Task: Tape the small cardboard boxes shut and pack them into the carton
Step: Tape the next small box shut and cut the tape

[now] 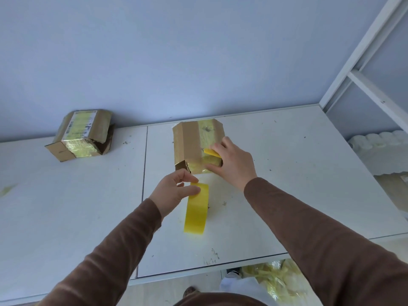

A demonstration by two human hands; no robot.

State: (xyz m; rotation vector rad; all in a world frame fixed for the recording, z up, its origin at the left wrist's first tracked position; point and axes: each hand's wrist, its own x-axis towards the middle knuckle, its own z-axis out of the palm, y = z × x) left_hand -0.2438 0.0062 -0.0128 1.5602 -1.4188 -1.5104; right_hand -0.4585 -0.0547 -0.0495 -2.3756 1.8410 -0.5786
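The small cardboard box [196,146] sits mid-table [287,173], right hand [231,164] at its 3 o'clock, fingers curled around its near corner with a yellow scrap. At the box's 6 o'clock, the left hand [174,192] pinches a yellow tape strip [197,208]. A second taped box [81,134] lies at 9 o'clock, well apart.

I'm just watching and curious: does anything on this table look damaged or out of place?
Yes. The cardboard box at the far left has a torn, ragged flap gaping open on its right side despite its yellow tape. A yellowish smear marks the white table near the left edge, along with dark specks.
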